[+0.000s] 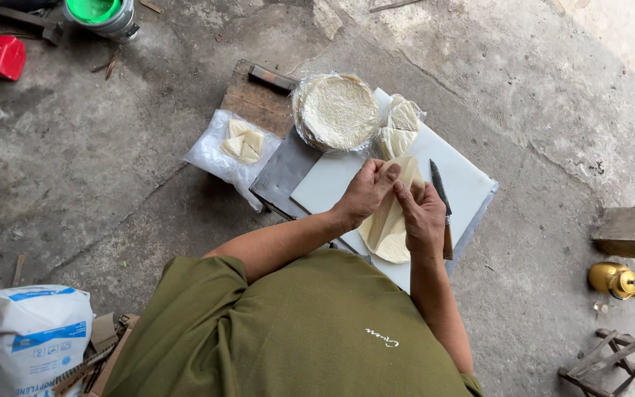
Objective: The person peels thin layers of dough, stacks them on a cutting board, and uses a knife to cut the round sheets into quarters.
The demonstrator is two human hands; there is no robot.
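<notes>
On the left, one clear plastic bag (pixel 218 154) lies on the concrete floor (pixel 112 169), holding about four small folded wrapper pieces (pixel 244 141). One round stack of pale wrappers (pixel 338 112) sits at the far end of the white board (pixel 472 184). The left hand (pixel 365 192) and right hand (pixel 424 219) both pinch one folded wrapper sheet (pixel 387 228) above the board, its long axis running from near the person up and away. One knife (pixel 442 202) lies just right, pointing away.

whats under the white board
A grey metal sheet sticks out from beneath the white board on its left side. Whatever lies under the board's middle is covered.
</notes>
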